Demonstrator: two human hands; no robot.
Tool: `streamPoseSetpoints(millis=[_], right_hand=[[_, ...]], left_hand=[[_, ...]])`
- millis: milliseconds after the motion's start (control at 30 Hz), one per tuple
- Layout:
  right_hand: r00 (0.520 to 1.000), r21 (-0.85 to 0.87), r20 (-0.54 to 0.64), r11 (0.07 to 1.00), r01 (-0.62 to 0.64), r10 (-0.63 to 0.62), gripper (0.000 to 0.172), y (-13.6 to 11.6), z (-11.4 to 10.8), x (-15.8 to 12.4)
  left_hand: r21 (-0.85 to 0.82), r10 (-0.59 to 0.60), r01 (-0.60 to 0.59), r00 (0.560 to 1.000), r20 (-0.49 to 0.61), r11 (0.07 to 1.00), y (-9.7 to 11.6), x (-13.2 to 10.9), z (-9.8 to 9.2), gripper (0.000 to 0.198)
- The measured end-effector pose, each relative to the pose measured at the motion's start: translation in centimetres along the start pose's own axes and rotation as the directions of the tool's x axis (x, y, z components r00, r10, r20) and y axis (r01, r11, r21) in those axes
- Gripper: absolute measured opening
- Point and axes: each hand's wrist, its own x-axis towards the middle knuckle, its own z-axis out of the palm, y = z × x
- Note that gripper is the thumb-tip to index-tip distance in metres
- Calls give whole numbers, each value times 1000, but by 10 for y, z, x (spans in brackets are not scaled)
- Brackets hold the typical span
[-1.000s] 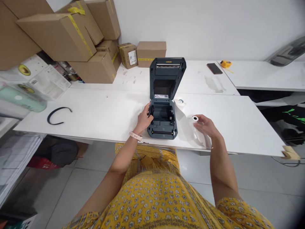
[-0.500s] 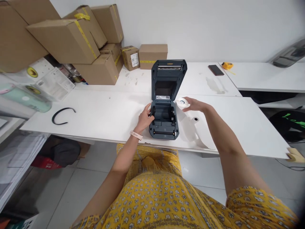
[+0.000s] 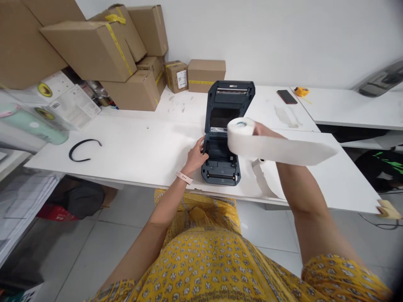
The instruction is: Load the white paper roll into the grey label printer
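Note:
A dark blue-grey label printer (image 3: 220, 170) stands on the white table with its lid (image 3: 229, 100) raised and its inner bay exposed. My left hand (image 3: 197, 157) grips its left side, the thumb over the rim. Above the printer's right edge, my right hand (image 3: 260, 129) holds a white label roll (image 3: 241, 130) from behind, the fingers partly hidden by it. A loose strip of the roll swings out to the right across my forearm. Below it on the table lies a small roll core (image 3: 261, 161) with a white strip curling toward the front edge.
Cardboard boxes (image 3: 132, 90) are stacked at the back left. A black headband (image 3: 82, 144) and a mint bottle (image 3: 37, 126) lie on the left. Toward the back right are a phone (image 3: 287, 97) and a yellow tape measure (image 3: 301, 91). The table's front edge (image 3: 163, 184) runs close to my body.
My right hand has lifted the label roll from beside the printer to above its right edge, and the loose strip now swings right. My left hand stays on the printer.

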Motion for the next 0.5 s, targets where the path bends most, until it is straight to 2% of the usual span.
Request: streamPoseSetpoints(millis=[67, 167, 367, 500], right_hand=[[990, -126, 131, 992, -32, 49, 68, -8, 15, 26], [948, -427, 274, 904, -32, 163, 67, -15, 32, 51], [900, -746, 280, 666, -15, 334, 60, -17, 51, 66], [897, -785, 263, 619, -15, 355, 57, -6, 63, 78]], left_hand=[[-12, 8, -8, 1000, 8, 1000, 0, -1, 0, 86], [-38, 27, -27, 1000, 12, 999, -2, -1, 1, 87], [-43, 8, -8, 1000, 11, 999, -2, -1, 1, 89], [-35, 10, -10, 1000, 1, 999, 0, -3, 1, 87]])
